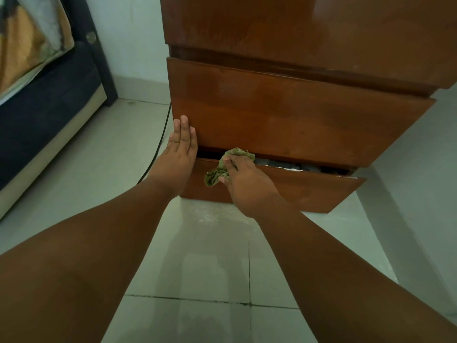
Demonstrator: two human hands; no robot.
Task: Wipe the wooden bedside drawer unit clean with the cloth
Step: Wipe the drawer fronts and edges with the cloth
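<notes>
While our left hand (181,147) lies flat and open, fingers together, against the near corner of the wooden bedside drawer unit (296,70), we take it as a brace, steadying the cabinet so the wiping does not shove it about. Just beside it, our right hand (243,181) presses the cloth (217,173) onto the top edge of the lower drawer (296,191), fingers spread over the fabric and pinning it rather than gripping it tight. That drawer stands slightly out, and a dark gap shows beyond our right fingertips; there is something grey inside, too dim to name. The upper drawer (284,125) sits shut above both hands.

The cloth is olive green, thin, crumpled into soft folds with a frayed edge. The wood is reddish brown, glossy, flat-faced with crisp edges and no handles; pale dull smears cloud its finish, and small chips whiten the drawer lip off to our right. Under our forearms, pale tiles (210,268) shine. A black cable (160,142) runs down past our left hand.
</notes>
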